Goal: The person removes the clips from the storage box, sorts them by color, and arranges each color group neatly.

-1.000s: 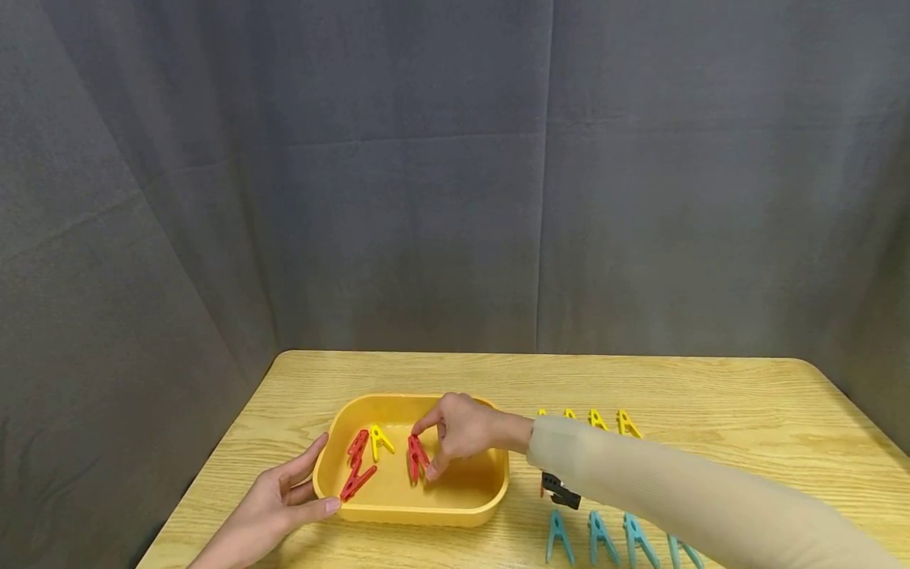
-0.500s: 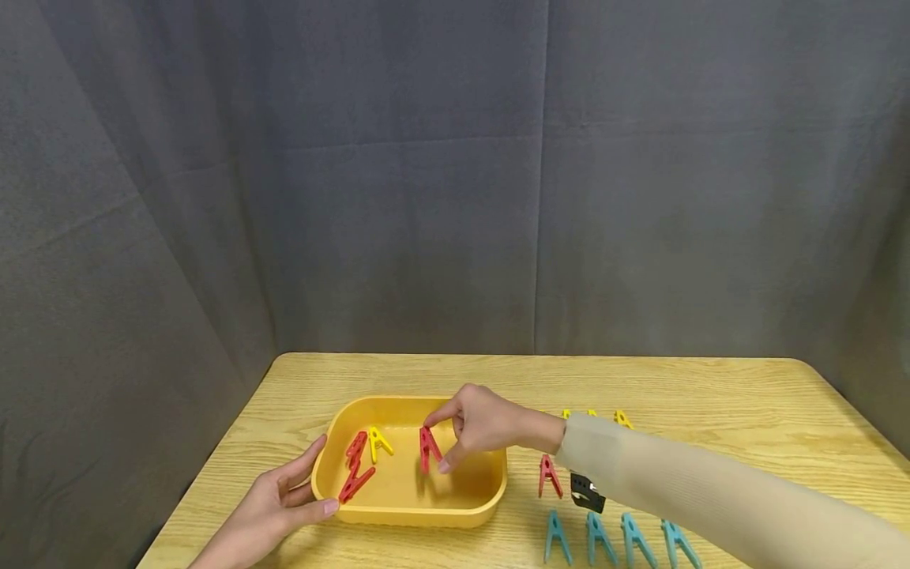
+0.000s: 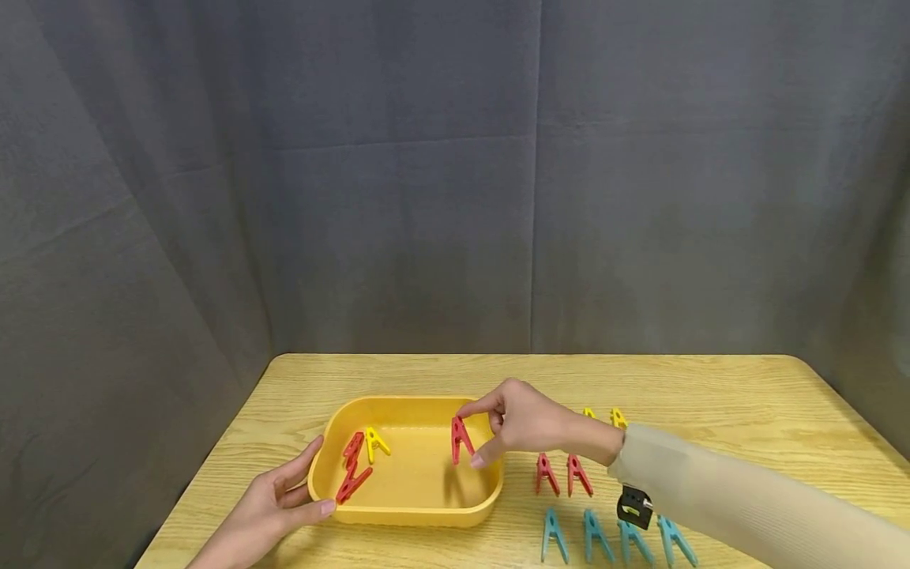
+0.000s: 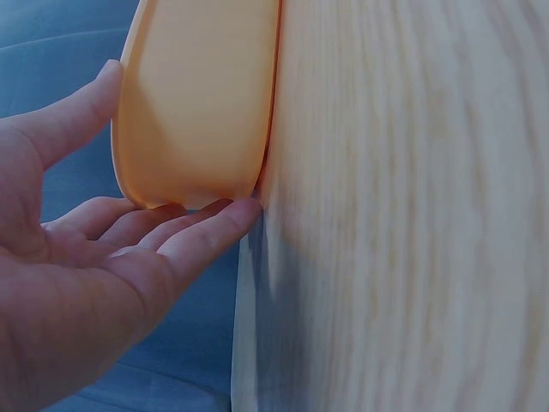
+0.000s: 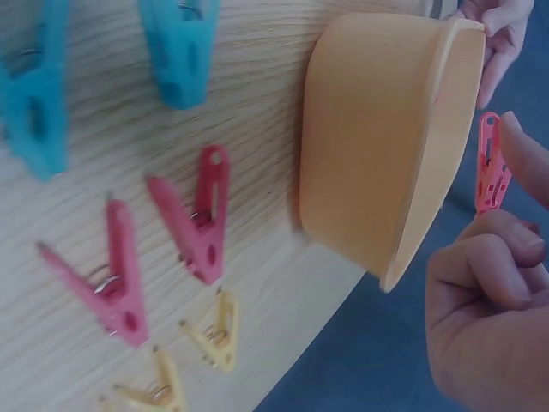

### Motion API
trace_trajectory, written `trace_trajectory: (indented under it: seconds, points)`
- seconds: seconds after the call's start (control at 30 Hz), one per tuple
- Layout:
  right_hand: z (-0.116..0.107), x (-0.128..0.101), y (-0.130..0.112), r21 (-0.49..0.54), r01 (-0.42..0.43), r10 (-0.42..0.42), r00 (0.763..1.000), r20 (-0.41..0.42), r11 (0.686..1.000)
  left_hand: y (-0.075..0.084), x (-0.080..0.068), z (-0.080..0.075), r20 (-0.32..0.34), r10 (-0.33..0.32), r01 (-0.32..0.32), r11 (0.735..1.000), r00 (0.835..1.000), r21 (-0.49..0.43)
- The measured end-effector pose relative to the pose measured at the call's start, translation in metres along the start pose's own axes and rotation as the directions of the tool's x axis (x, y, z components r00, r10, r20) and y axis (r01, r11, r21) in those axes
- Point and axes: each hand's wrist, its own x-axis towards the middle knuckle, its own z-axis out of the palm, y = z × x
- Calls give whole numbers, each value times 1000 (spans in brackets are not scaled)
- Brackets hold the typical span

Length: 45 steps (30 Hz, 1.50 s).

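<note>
My left hand point(image 3: 266, 502) holds the left end of a yellow plastic tub point(image 3: 408, 516), thumb at the front rim and fingers along the side. In the left wrist view, its fingertips touch the tub's outer wall point(image 4: 202, 103). Above the tub's right part, my right hand point(image 3: 529, 423) pinches a red clothespin point(image 3: 460, 437) between thumb and index finger. That clothespin point(image 5: 491, 163) also shows beside the thumb in the right wrist view. Inside the tub at left lie red clothespins point(image 3: 353, 484) and a yellow clothespin point(image 3: 375, 444).
Right of the tub, two red clothespins point(image 3: 579, 475) lie on the wooden table point(image 3: 753, 411). Blue clothespins point(image 3: 556, 536) form a row in front of them, and yellow clothespins point(image 3: 618, 419) lie behind, partly hidden by the right arm. A grey curtain point(image 3: 398, 197) hangs behind the table.
My right hand has lifted the red clothespin from over the tub's middle and moved it right, towards the right rim. The left hand stays at the tub's left end.
</note>
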Motion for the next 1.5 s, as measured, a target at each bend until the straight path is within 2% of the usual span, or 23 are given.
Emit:
trace_trajectory:
  seconds: [0.43, 0.87, 1.03, 1.27, 1.5]
  points:
    - [-22, -40, 14, 61, -1, 6, 997, -78, 998, -2, -4, -4, -26, -52, 52, 999, 998, 4]
    - [-50, -80, 49, 111, -54, 68, 989, -134, 992, -1, -3, -5, -26, -62, 63, 998, 998, 8]
    - [-56, -98, 67, 148, -102, 122, 983, -137, 984, -1, -2, -5, -41, -78, 79, 997, 996, 25]
    - [-62, -118, 91, 140, -183, 203, 969, -141, 973, -1, -1, -5, -45, -84, 85, 996, 995, 30]
    - [-63, -129, 111, 164, -196, 215, 971, -103, 967, 0, -3, -5, -31, -57, 58, 998, 998, 29]
